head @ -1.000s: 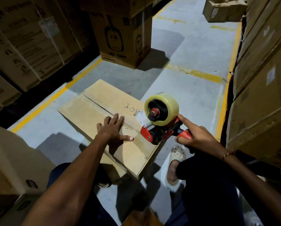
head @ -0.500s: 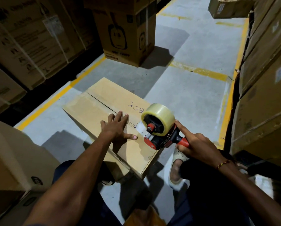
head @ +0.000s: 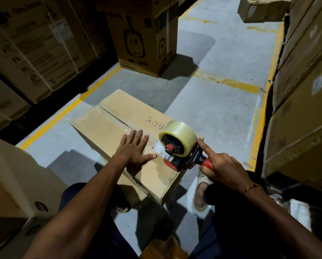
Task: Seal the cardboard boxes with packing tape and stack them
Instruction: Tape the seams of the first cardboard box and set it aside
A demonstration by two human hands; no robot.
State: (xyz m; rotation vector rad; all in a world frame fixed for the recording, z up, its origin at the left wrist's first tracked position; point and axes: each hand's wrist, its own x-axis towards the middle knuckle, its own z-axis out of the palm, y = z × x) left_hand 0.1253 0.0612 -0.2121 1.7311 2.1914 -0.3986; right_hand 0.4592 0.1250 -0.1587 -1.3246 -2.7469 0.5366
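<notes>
The step in hand looks like the start of a taping pass on the box (head: 107, 131), which sits on the floor (head: 221, 118) in front of the person, its two top flaps meeting at a seam that is open and untaped over most of its visible length. The right hand (head: 223, 165) grips the red handle of the tape gun (head: 182, 156), fingers curled round it and the forefinger laid straight along the frame toward the roll (head: 180, 135). The gun's mouth sits at the box's near end, just ahead of that grip, with a short pale tab of tape showing at the roller; whether the tab has stuck to the cardboard I cannot tell. The left hand (head: 135, 150) lies flat and spread on the lid just beside the gun's mouth, palm down, thumb pointing toward the tab, pressing the flap. By my judgement, sealing has barely begun and stacking is a long way off. The next move calls for anchoring the tab, then drawing the gun along the seam away from the body, the left hand holding the flaps level and clearing the path.
</notes>
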